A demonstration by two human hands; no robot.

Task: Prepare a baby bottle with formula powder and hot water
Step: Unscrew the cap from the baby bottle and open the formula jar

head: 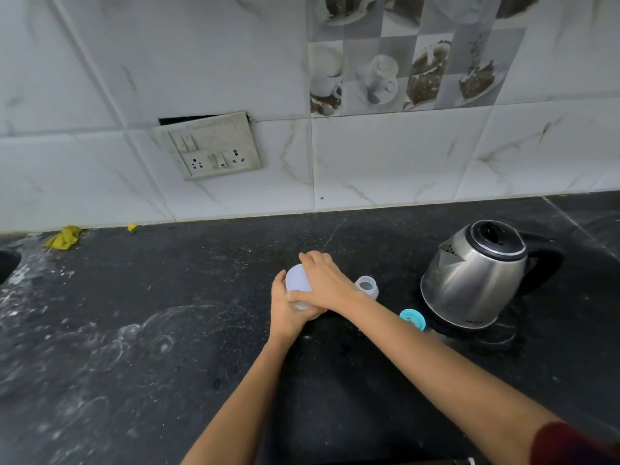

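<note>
Left of the kettle (476, 276), the left hand (288, 315) is gripping a small jar (301, 305) while the right hand (327, 283) is clasping its white lid (297, 278). The open bottle (367, 286) is standing between jar and kettle, a teal cap (412, 318) lying beside the kettle.

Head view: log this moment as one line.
left hand grips jar | right hand grips jar lid | bottle uncapped | kettle untouched

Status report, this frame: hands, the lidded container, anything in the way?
Left hand grips lidded container low; right hand grips its top. Baby bottle open beside it, teal cap lying off. Kettle to the right, clear of both.
</note>
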